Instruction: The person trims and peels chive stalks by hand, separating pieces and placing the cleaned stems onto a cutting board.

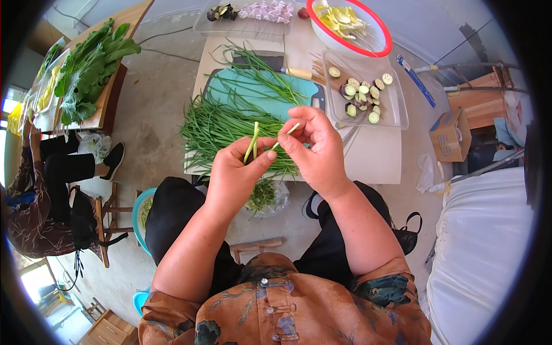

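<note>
My left hand (237, 169) pinches pale green chive stalks (253, 141) between thumb and fingers, their white ends pointing up. Just to the right, my right hand (315, 154) grips the pale end of another chive stalk (287, 134) between thumb and forefinger, its other fingers curled loosely. Both hands are above the table's front edge. Beneath and beyond them lies a big heap of long green chives (215, 135), partly hidden by my hands. A smaller bunch of chives (261, 72) is spread over the blue-green cutting board (230, 89).
A knife with a wooden handle (299, 73) lies behind the board, near thin skewers (318, 69). Eggplant pieces fill part of a clear tray (397, 115). A red-rimmed bowl (382, 46) stands behind. A person (40, 190) sits at left by leafy greens (95, 66).
</note>
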